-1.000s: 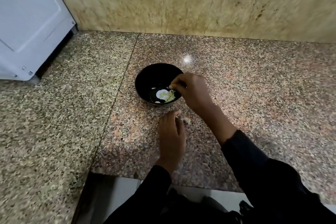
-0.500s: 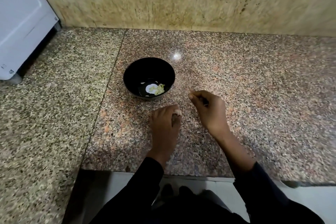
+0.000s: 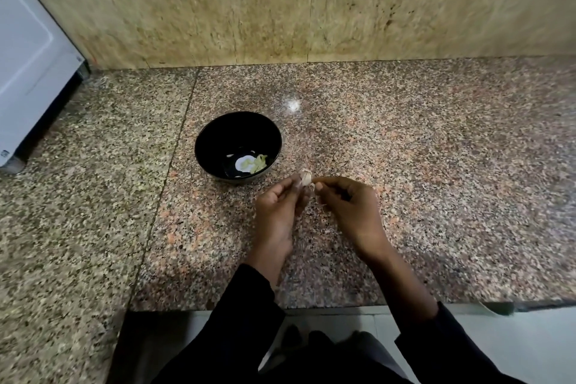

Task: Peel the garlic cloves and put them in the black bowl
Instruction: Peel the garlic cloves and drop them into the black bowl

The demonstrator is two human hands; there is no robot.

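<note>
Both hands meet mid-counter just beside the bowl (image 3: 238, 146), the left hand (image 3: 280, 206) pinching a garlic clove (image 3: 306, 177) while the right hand (image 3: 349, 206) nips at its skin, best peeled in small tugs from the tip.

Speckled granite counter (image 3: 405, 196); black bowl (image 3: 218, 131) on it.

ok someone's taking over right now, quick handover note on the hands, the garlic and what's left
Left hand: pinches the garlic at its fingertips, above the granite counter.
Right hand: fingers curled, thumb and forefinger pinching at the garlic's side.
Black bowl: just beyond the hands, with a few pale pieces at the bottom.
Done: some pieces are in the bowl.
Left: finish peeling the held garlic and drop it in the bowl.
</note>
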